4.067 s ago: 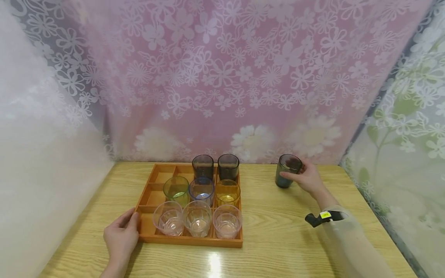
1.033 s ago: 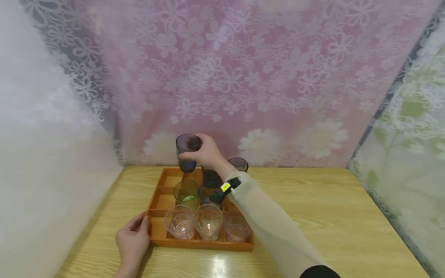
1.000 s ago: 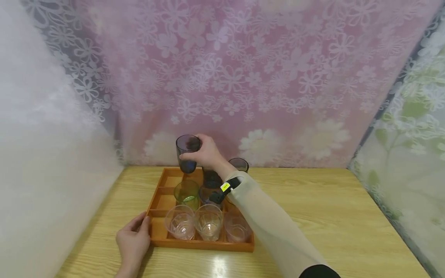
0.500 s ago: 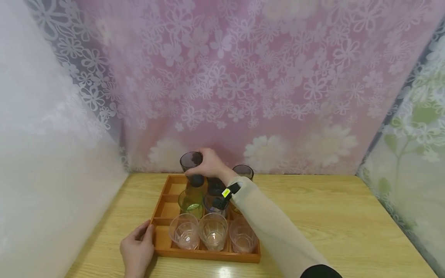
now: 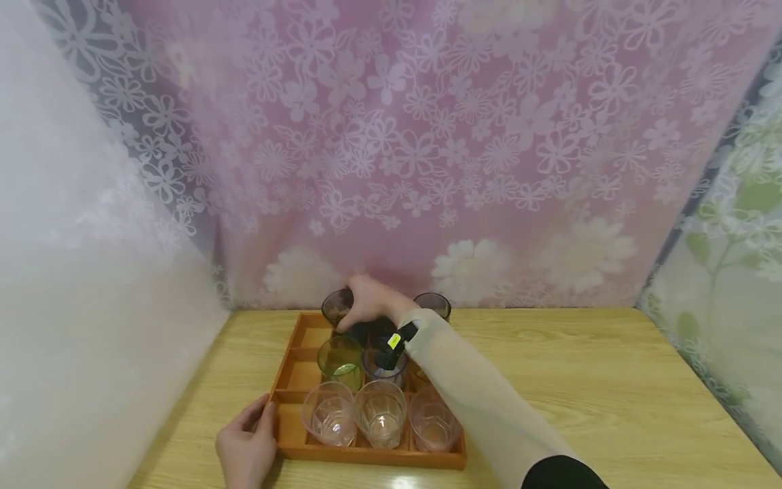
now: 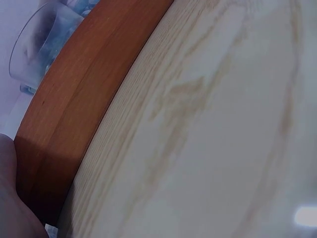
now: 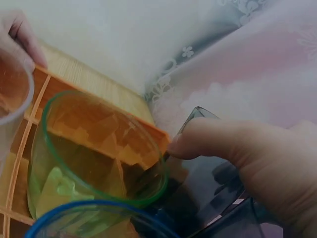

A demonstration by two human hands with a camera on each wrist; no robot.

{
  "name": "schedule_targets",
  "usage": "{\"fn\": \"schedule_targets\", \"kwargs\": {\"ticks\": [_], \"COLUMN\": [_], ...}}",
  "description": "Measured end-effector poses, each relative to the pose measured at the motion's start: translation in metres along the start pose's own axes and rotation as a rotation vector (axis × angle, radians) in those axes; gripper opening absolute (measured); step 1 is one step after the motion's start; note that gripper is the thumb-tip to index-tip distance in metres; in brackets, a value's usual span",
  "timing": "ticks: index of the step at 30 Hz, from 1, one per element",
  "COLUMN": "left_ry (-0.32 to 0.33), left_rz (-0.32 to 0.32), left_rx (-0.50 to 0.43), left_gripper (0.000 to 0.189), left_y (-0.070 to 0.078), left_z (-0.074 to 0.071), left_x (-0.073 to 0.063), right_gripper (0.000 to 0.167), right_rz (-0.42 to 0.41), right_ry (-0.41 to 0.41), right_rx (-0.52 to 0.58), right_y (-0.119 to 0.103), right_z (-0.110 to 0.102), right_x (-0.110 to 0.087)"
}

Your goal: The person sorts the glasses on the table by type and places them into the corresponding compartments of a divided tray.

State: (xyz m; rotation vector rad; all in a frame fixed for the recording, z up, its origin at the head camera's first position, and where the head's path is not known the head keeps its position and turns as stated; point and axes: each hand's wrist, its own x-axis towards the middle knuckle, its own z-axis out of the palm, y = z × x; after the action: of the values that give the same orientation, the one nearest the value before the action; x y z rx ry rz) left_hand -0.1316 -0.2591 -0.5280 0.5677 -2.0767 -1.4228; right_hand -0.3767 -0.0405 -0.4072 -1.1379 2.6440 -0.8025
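My right hand (image 5: 373,302) grips a dark grey glass (image 5: 336,307), thumb on the near side. The glass stands low over the back row of a wooden compartment tray (image 5: 366,456); its base is hidden in the head view. In the right wrist view, the thumb lies on this dark glass (image 7: 198,183), beside a green glass (image 7: 74,193). My left hand (image 5: 247,445) holds the tray's left edge near the front corner. Another dark glass (image 5: 434,305) stands at the back right, and one between them is mostly covered by my right hand.
Three clear glasses, among them a middle one (image 5: 380,411), fill part of the front row. A blue-rimmed glass (image 5: 386,370) and a mostly hidden yellow glass (image 5: 419,370) stand in the middle row. A floral curtain (image 5: 464,170) hangs behind the wooden table (image 5: 580,387).
My right hand carried the dark glass from the table's right side leftward over the tray, then lowered it into the back row. My left hand stays at the tray's edge. The head view shifted slightly.
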Motion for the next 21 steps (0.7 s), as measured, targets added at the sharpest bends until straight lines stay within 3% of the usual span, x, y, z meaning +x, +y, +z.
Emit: {"fn": "schedule_targets", "kwargs": {"ticks": [12, 21], "left_ry": [0.024, 0.033], "left_rz": [0.035, 0.040], "left_rx": [-0.031, -0.022], "left_gripper": [0.019, 0.019], "left_y": [-0.001, -0.003], "left_z": [0.006, 0.004], "left_x": [-0.002, -0.001], "right_gripper": [0.079, 0.089], "right_rz": [0.035, 0.003], "right_ry": [-0.063, -0.064], "right_rx": [-0.057, 0.079], "right_y": [-0.004, 0.001], "right_z": [-0.009, -0.021], "right_x": [-0.011, -0.017]}}
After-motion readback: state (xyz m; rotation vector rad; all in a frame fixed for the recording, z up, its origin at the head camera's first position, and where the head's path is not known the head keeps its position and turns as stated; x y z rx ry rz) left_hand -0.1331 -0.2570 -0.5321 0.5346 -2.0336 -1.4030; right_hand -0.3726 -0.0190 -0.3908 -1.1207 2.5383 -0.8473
